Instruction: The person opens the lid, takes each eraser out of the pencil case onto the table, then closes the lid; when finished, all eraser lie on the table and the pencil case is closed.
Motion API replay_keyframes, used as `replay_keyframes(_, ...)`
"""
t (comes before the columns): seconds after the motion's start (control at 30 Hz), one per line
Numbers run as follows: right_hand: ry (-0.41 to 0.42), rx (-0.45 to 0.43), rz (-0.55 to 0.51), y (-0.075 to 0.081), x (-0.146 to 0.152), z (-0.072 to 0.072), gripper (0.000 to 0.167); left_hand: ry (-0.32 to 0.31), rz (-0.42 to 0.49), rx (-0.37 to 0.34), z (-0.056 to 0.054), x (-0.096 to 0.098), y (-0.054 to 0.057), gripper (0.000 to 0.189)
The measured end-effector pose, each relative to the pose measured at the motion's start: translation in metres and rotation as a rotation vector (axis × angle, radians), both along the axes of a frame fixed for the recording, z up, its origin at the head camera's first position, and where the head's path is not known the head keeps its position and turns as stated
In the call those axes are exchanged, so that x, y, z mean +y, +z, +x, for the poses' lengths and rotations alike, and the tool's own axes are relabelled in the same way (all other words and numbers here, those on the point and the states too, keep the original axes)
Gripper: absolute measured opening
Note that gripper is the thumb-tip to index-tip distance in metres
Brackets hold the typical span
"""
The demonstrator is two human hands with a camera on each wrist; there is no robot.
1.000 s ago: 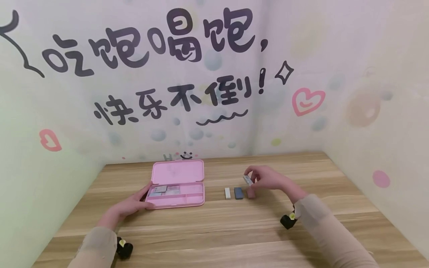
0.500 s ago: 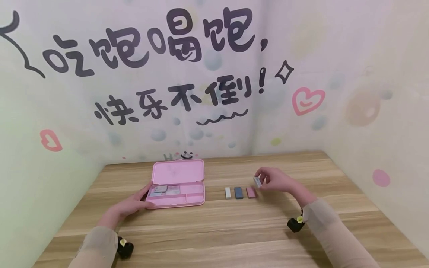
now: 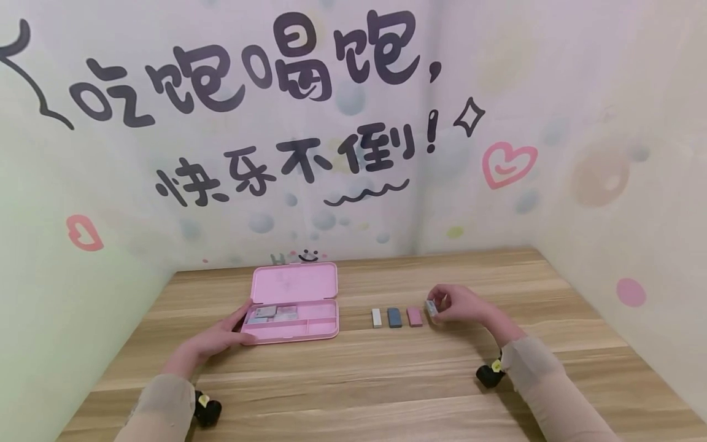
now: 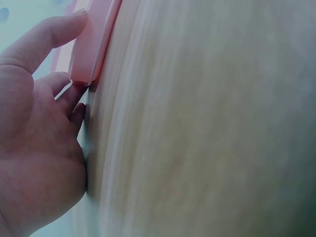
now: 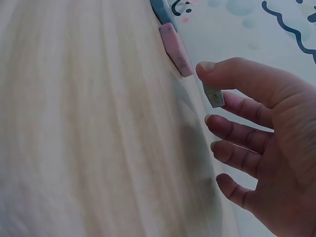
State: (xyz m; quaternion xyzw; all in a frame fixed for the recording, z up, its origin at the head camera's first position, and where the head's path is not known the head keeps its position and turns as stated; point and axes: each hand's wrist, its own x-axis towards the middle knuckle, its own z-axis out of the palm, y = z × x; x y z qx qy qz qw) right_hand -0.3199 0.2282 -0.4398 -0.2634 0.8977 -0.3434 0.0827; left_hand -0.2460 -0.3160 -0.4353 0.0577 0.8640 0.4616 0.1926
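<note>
My right hand (image 3: pixel 461 302) pinches a light grey-green eraser (image 3: pixel 431 309) between thumb and index finger, low over the table. Just left of it lies a pink eraser (image 3: pixel 415 317), then a blue eraser (image 3: pixel 394 317) and a white eraser (image 3: pixel 377 318), all in one row. In the right wrist view the held eraser (image 5: pixel 214 96) shows beneath the thumb, the other fingers loosely bent. My left hand (image 3: pixel 215 337) grips the left end of an open pink pencil case (image 3: pixel 276 333), thumb at its front corner. Several greyish blocks (image 3: pixel 266 312) lie in its back compartment.
The pencil case's raised lid (image 3: pixel 294 283) leans back toward the wall. A wood-grain table (image 3: pixel 353 380) bears everything. Behind it hangs a white backdrop (image 3: pixel 353 227) with dark lettering, and pale walls close in both sides.
My right hand has moved right from over the pink eraser, then down beside it, still pinching the grey-green eraser. The pink eraser is now uncovered. My left hand stays at the pencil case.
</note>
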Motion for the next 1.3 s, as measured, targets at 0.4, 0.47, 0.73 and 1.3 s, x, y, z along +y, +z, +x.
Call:
replay_keyframes(0.4,0.004,-0.058,-0.007,-0.005,-0.001,0.001,0.037,-0.004,0.009,0.003,0.000,-0.001,-0.001,0.101)
replay_keyframes(0.47,0.004,-0.057,-0.009,-0.005,-0.002,0.001,0.037,-0.003,0.008,0.000,0.000,-0.001,-0.001,0.101)
replay_keyframes(0.73,-0.004,-0.055,-0.009,-0.007,-0.002,0.002,0.038,-0.007,0.008,0.008,0.000,0.000,-0.001,0.102)
replay_keyframes(1.3,0.012,-0.024,0.002,-0.012,-0.003,-0.002,0.040,0.006,-0.001,0.008,-0.003,0.000,-0.003,0.103)
